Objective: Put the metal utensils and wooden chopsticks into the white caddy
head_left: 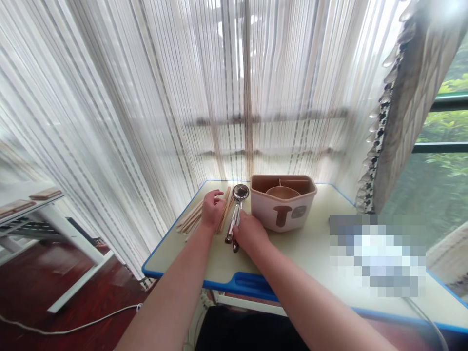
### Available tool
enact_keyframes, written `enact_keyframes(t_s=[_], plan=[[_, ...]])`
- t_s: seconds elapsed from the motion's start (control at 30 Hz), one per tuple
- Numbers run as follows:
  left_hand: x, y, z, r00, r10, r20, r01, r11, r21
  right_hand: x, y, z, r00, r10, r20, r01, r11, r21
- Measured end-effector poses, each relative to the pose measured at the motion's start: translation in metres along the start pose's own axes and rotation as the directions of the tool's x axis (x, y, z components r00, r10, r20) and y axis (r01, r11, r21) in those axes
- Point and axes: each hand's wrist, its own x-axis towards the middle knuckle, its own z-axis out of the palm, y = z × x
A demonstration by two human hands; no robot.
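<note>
Over the table (310, 258) — right hand (251, 231) grips ladle (240, 192), left hand (212, 208) (hold unclear) at chopsticks (192, 219).

Blue-edged surface (314, 253): chopsticks (192, 219) by the left edge, utensils (240, 192) beside them, container (261, 212) near the far edge, pixelated object (380, 253) toward the right edge.

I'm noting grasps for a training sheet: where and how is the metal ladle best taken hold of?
The metal ladle is probably best taken by its slim handle, from the near side and above, with a pinch across it. The round bowl points away from the person, the handle end toward them, and the box crowds the right. The right hand is at the handle.
</note>
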Motion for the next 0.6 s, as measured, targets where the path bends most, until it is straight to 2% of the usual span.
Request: enact_keyframes(t_s=[0.17,0.3,0.43,0.53,0.6], plan=[[-0.002,0.003,0.001,1.000,0.017,0.025,-0.017,1.000,0.010,-0.001,0.000,0.003,1.000,-0.021,-0.008,0.021,1.000,0.011],[-0.003,0.004,0.006,0.988,-0.042,0.151,0.058,0.993,-0.099,0.002,0.005,0.010,0.999,-0.051,-0.018,0.052,0.996,0.070],[-0.005,0.003,0.011,0.957,-0.121,0.262,0.179,0.961,-0.210,0.004,0.008,0.010,1.000,-0.020,-0.024,0.023,0.993,0.116],[-0.007,0.005,0.014,0.947,-0.110,0.300,0.190,0.948,-0.255,0.003,0.009,0.008,0.999,-0.004,-0.047,0.011,0.987,0.160],[-0.008,0.007,0.015,0.953,-0.101,0.285,0.178,0.949,-0.259,0.001,0.010,0.006,0.999,0.002,-0.053,0.007,0.984,0.180]])
